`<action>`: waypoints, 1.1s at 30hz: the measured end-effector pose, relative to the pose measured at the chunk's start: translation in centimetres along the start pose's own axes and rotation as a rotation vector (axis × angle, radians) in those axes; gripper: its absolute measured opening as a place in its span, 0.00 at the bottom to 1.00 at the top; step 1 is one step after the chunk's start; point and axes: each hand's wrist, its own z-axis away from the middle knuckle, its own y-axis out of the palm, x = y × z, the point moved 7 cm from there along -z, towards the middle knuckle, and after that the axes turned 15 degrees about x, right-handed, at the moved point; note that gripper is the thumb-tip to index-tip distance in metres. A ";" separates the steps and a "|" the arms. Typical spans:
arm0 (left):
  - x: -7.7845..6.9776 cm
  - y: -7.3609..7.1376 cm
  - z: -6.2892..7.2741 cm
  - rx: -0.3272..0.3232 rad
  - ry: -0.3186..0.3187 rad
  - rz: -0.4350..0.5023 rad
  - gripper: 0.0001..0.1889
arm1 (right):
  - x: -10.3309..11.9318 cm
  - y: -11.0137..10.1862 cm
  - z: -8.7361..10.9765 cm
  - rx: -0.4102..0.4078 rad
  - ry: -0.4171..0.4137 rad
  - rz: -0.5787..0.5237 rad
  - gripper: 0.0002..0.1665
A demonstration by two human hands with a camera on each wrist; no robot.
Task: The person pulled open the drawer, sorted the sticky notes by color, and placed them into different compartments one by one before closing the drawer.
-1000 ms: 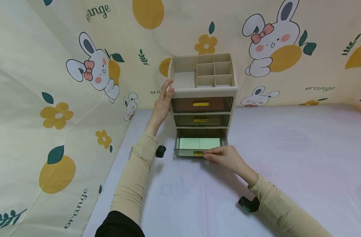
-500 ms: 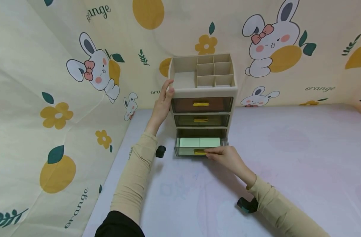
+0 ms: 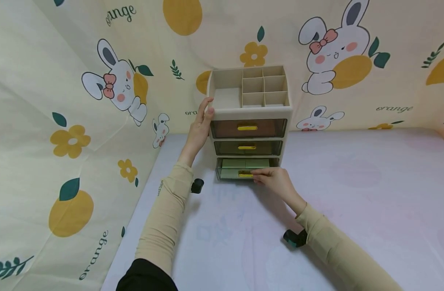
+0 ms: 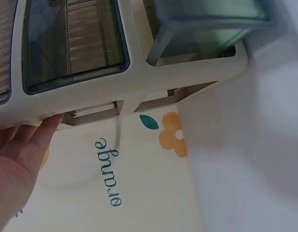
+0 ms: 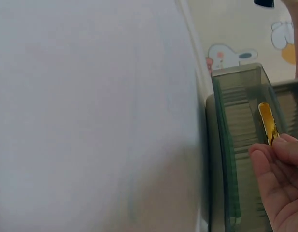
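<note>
A cream desktop organizer (image 3: 251,114) stands on the table against the wall cloth, with a divided top and three smoky see-through drawers. My left hand (image 3: 198,135) rests against its left side with extended fingers; the left wrist view shows the fingertips touching the cream side wall. My right hand (image 3: 274,181) pinches the gold handle (image 5: 267,120) of the bottom drawer (image 3: 231,173) between thumb and fingers. This drawer stands partly pulled out, and pale green blocks or stacks (image 3: 233,163) lie inside. The upper drawer (image 3: 225,129) and middle drawer (image 3: 225,148) are closed.
The organizer's top compartments (image 3: 227,97) face up. A white-lilac cloth covers the table (image 3: 345,194). Behind and to the left hangs a cream wall cloth (image 3: 214,36) printed with rabbits and oranges. Dark wrist devices (image 3: 294,238) sit under both sleeves.
The bottom drawer has slid inward, away from me, and my right hand has travelled forward with its handle. My left hand stays where it was on the organizer's side.
</note>
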 end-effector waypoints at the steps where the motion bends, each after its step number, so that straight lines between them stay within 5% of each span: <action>1: 0.0 0.0 0.0 -0.001 -0.001 0.000 0.34 | -0.2 -0.1 -0.3 -0.005 0.007 -0.012 0.12; 10: 0.1 0.1 -0.2 -0.002 -0.013 0.010 0.28 | -1.2 -1.0 -2.5 -0.061 0.033 -0.106 0.13; 22: 0.1 0.4 -0.3 0.003 -0.020 0.007 0.33 | -2.0 -1.5 -3.3 -0.108 0.055 -0.084 0.12; 33: 0.9 0.9 0.9 0.066 0.027 0.030 0.39 | 0.5 -3.4 -1.9 0.081 -0.047 0.096 0.20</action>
